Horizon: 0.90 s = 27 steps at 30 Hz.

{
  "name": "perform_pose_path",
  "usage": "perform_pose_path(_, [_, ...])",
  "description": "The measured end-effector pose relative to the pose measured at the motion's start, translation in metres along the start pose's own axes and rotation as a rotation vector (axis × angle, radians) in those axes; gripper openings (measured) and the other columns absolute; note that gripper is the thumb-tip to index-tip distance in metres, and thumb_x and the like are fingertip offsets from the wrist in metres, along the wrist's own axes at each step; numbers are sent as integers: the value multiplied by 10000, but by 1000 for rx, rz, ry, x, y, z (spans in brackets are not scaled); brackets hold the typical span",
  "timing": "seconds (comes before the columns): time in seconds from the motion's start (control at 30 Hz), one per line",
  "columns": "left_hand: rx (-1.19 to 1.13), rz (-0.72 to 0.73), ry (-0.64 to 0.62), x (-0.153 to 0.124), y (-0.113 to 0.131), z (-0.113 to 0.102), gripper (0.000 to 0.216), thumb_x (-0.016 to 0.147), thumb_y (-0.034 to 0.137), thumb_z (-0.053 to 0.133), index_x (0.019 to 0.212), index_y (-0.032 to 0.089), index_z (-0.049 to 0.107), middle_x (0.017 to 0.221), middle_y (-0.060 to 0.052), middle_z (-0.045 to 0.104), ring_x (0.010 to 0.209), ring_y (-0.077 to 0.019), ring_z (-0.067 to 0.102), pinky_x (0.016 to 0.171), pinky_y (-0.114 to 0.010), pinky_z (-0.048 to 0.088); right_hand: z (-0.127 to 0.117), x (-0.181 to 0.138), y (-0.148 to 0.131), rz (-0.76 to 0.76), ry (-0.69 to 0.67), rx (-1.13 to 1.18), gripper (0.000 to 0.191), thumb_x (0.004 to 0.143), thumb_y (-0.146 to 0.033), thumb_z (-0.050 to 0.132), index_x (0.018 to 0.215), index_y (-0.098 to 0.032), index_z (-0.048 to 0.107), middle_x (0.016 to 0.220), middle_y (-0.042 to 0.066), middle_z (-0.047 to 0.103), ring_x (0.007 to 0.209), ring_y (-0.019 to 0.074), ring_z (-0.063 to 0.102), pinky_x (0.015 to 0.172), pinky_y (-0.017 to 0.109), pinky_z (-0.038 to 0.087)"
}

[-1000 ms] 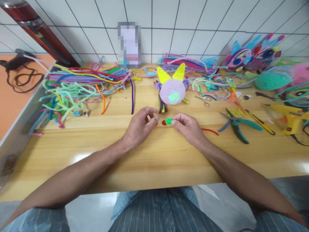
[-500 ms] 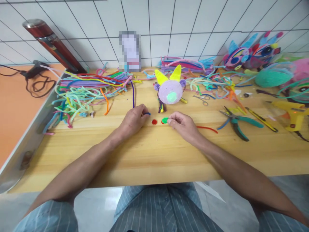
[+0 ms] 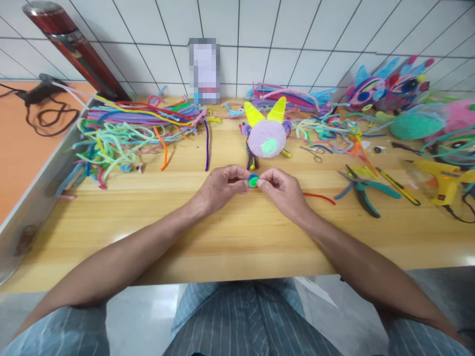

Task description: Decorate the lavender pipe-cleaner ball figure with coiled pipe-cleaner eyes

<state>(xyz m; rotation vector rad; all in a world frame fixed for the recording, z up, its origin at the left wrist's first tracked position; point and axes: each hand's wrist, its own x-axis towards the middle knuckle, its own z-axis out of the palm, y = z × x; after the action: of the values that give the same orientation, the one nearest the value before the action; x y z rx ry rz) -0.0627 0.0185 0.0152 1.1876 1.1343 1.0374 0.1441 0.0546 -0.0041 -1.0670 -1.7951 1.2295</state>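
A small, flat, bright-green disc [image 3: 254, 183] meets a small blue fuzzy piece [image 3: 253, 176] between a person's hands, around the middle of a pale wooden counter [image 3: 237, 247]. The fingers of the left hand [image 3: 223, 189] are drawn narrow on the blue piece; those of the right hand [image 3: 282, 192] pinch the disc at its right side. Just beyond, toward the far edge, sits a lavender fuzzy round head with yellow pointed ears [image 3: 259, 140], metal scissors [image 3: 317, 158] to its right. Toward the right end lie a red fuzzy stem [image 3: 321, 198], teal-and-black-handled pliers [image 3: 384, 190], a slim yellow cutter [image 3: 399, 187] and a yellow glue gun [image 3: 447, 182]. Multicoloured fuzzy stems [image 3: 122, 138] crowd the far left corner, near a dark-red, silver-capped cylinder [image 3: 79, 57] whose markings are too small to read. A pixelated, phone-shaped rectangle [image 3: 205, 69], its display illegible, stands at the far edge against white tiles [image 3: 274, 29].
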Motion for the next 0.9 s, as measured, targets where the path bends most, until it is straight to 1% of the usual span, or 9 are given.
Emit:
perform_pose_path(0.13, [19,16,-12,0,0,0,331,752,414,916,874,152,756,809,-36,764,742,-149,680,749,-296,572,0,-1,-2,4,32,-23,228,890,-418,705,820,-212,639,725,-19,645,649,127,535,610,280,386])
perform_pose_path(0.3, [-4,34,-31,0,-3,1,319,745,362,920,921,157,750,889,-39,780,788,-145,684,790,-292,553,0,-1,-4,2,42,-46,257,890,-437,710,794,-218,617,715,-17,638,634,125,514,598,284,383])
perform_pose_path(0.57, [-18,23,-26,2,-7,4,396,714,418,960,901,152,732,863,-30,760,774,-145,670,787,-296,543,0,-1,-3,-7,25,-32,231,890,-417,697,795,-225,612,727,-13,646,637,132,523,603,295,398])
perform_pose_path(0.73, [-11,33,-23,2,-3,2,415,723,464,950,896,155,733,860,-33,762,779,-148,670,783,-296,538,0,0,-2,-3,21,-18,214,898,-423,700,845,-223,644,769,1,688,678,148,579,634,304,441])
perform_pose_path(0.83, [-12,31,11,6,0,-5,419,727,472,946,898,153,734,815,-31,747,734,-144,668,731,-288,534,-4,2,-2,-9,62,-8,171,899,-388,697,916,-220,670,817,8,717,713,153,616,671,308,473])
perform_pose_path(0.9, [-7,37,60,9,2,-11,415,729,479,942,889,161,729,794,-27,738,700,-145,665,694,-287,535,-6,3,-1,-8,98,-3,160,888,-371,696,929,-218,675,812,5,714,707,150,615,674,308,478])
